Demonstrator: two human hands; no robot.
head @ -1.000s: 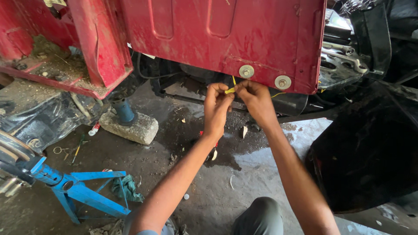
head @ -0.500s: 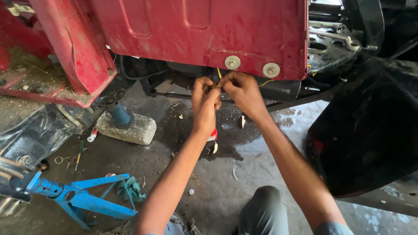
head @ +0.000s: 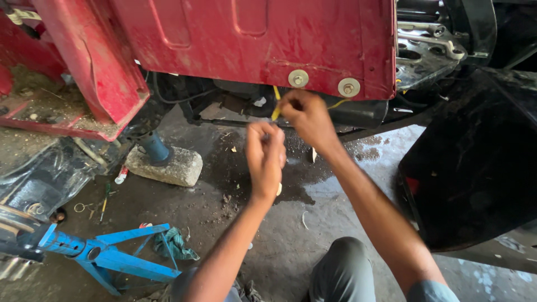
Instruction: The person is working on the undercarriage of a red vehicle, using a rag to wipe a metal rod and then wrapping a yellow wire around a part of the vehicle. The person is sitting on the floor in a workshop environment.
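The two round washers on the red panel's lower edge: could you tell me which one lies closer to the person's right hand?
The left washer, directly above the right hand; the other washer sits nearer the panel's corner.

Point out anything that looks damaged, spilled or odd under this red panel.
The red panel is scuffed and its paint worn. A wet stain spreads over the floor below the hands. A blue jack stands on a rough stone block, a makeshift support. The right hand pinches a loose yellow wire; the left hand is just below.

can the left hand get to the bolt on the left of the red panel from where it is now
Probably yes. The left hand hangs just below the bolt with open air between; only the yellow wire and the right hand sit close beside that path.
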